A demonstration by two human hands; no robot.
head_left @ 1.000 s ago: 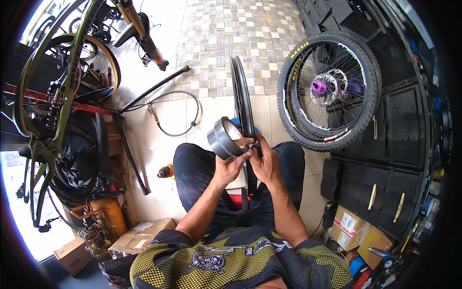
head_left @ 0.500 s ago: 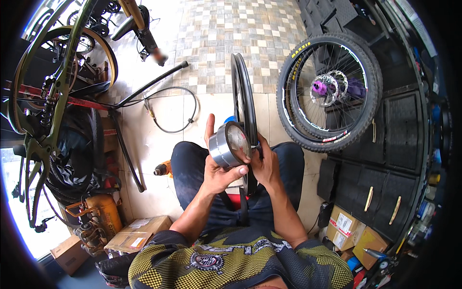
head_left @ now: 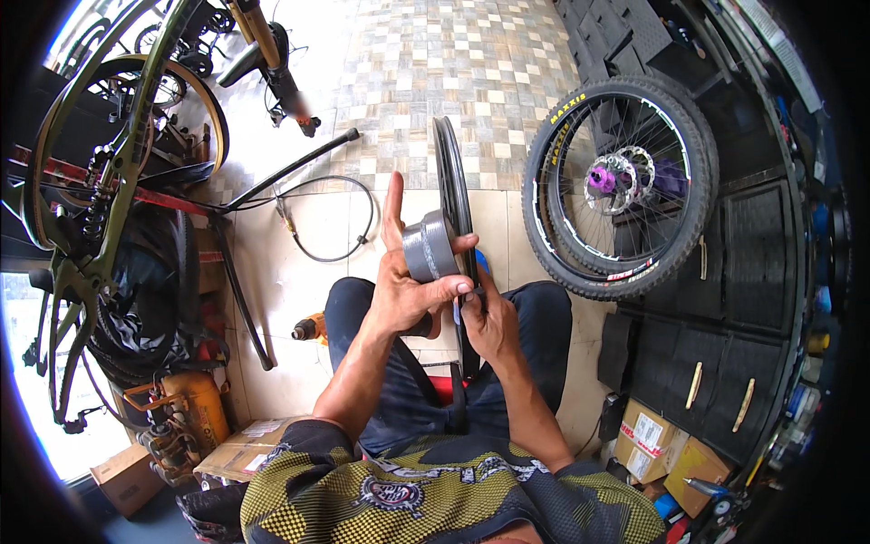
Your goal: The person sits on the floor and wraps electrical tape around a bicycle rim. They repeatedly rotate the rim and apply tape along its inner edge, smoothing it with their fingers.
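A black bicycle wheel rim (head_left: pixel 459 195) stands upright, nearly edge-on to me, between my knees. My left hand (head_left: pixel 396 295) grips a roll of grey tape (head_left: pixel 426 249) just left of the rim. One of its fingers points up past the roll, another pokes out on the roll's right side, and the thumb reaches across to the rim. My right hand (head_left: pixel 492 328) is closed around the rim's near part, thumb and fingertips pressed together beside my left thumb. Whether it also pinches a tape end is hidden.
Two tyred wheels (head_left: pixel 675 254) with purple hubs lean at the right against black cabinets (head_left: pixel 743 254). A green bike frame (head_left: pixel 118 181) hangs at the left over a stand leg (head_left: pixel 240 290). A cable loop (head_left: pixel 372 213), an orange power tool (head_left: pixel 313 327) and cardboard boxes (head_left: pixel 240 451) lie around.
The tape roll has turned: its hollow faced me before, and now its outer side shows. My left hand has rotated with it. My right hand has shifted slightly nearer along the rim.
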